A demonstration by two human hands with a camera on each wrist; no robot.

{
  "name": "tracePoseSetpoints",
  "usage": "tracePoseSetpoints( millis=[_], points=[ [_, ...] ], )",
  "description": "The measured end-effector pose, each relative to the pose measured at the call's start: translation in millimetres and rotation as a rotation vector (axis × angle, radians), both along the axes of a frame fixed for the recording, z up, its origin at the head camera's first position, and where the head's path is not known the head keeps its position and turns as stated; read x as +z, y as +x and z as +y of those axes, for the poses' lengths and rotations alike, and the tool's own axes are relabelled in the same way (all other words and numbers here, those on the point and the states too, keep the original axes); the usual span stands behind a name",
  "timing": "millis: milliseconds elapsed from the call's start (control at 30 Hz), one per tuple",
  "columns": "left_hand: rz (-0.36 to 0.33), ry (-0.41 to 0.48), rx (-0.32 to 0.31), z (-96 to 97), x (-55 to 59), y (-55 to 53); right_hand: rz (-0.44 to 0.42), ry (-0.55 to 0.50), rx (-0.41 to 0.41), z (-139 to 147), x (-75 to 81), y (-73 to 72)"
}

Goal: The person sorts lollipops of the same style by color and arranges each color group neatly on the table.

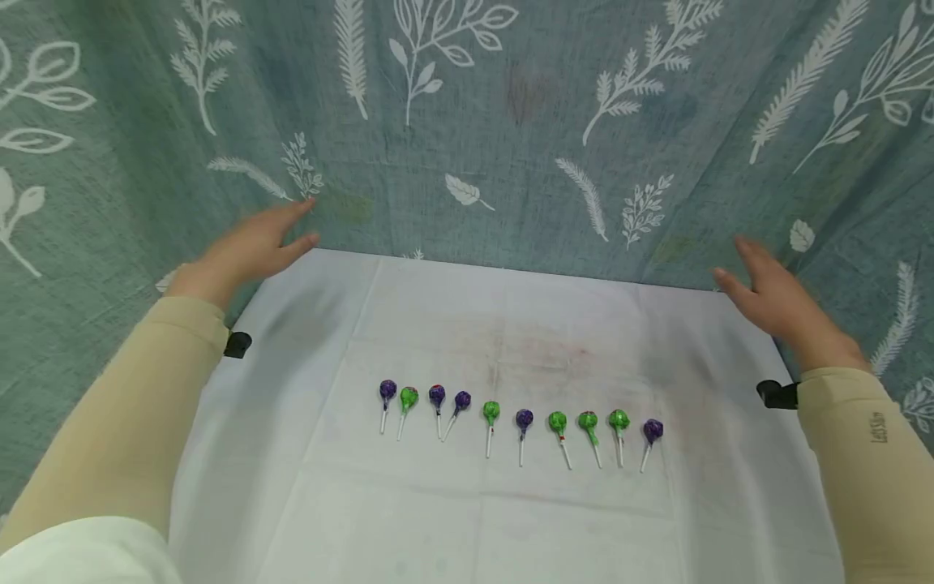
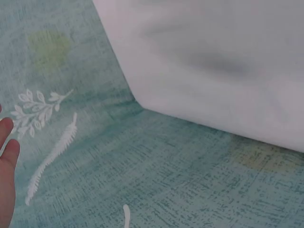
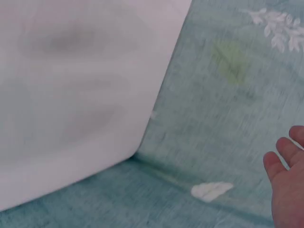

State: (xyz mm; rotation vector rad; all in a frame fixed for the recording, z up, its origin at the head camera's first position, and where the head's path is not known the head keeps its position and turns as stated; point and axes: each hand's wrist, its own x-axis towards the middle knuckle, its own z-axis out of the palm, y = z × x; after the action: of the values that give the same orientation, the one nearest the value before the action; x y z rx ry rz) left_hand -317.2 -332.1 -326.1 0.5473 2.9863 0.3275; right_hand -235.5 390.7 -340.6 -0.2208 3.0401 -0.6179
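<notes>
My left hand (image 1: 251,250) is held up over the far left corner of the table, fingers straight and thumb apart, holding nothing. Over the far right corner my right hand (image 1: 779,302) is raised the same way, also bare. Between and nearer than the hands, several lollipops lie in an uneven row on the white cloth. Some have purple wrappers, like the leftmost lollipop (image 1: 387,390) and the rightmost one (image 1: 653,431); others are green, such as the one near the middle (image 1: 491,412). Their white sticks point toward me. Neither hand touches them.
A white cloth (image 1: 409,527) with faint reddish stains covers the table. Blue-green curtains (image 1: 511,162) with white leaf prints stand along the back and both sides. Dark wrist-camera mounts (image 1: 237,344) stick out from the beige sleeves.
</notes>
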Motion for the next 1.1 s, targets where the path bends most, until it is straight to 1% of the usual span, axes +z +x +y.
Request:
tracePoseSetpoints(
  millis=[67,133,267,333,467,600,800,867,933,1100],
  points=[
    [0.017,0.000,-0.021,2.6,-1.8,4.3,0.012,-0.017,0.013,-6,-0.3,0.9],
    [0.024,0.009,-0.025,6.0,-3.0,8.5,0.018,-0.032,0.014,-11,-1.2,1.6],
    [0.053,-0.004,-0.045,12.6,-5.9,15.6,0.032,-0.053,0.022,-21,-3.9,2.5],
    [0.061,-0.017,-0.051,14.9,-7.7,18.6,0.042,-0.070,0.040,-26,-5.7,3.3],
    [0.055,-0.032,-0.053,19.5,-10.8,25.3,0.035,-0.099,0.063,-36,-10.1,5.9],
    [0.057,-0.030,-0.057,23.6,-13.7,31.3,0.027,-0.102,0.090,-48,-14.6,6.5],
    [0.083,0.000,-0.084,30.8,-19.6,35.4,0.065,-0.054,0.121,-65,-22.7,5.3],
    [0.092,0.013,-0.097,32.6,-21.6,36.7,0.056,-0.049,0.122,-71,-24.8,5.4],
    [0.086,0.024,-0.093,34.1,-23.5,38.4,0.054,-0.044,0.130,-77,-26.3,5.5],
    [0.084,0.038,-0.084,37.2,-29.2,43.8,0.029,-0.077,0.159,-91,-30.8,8.5]
  ],
)
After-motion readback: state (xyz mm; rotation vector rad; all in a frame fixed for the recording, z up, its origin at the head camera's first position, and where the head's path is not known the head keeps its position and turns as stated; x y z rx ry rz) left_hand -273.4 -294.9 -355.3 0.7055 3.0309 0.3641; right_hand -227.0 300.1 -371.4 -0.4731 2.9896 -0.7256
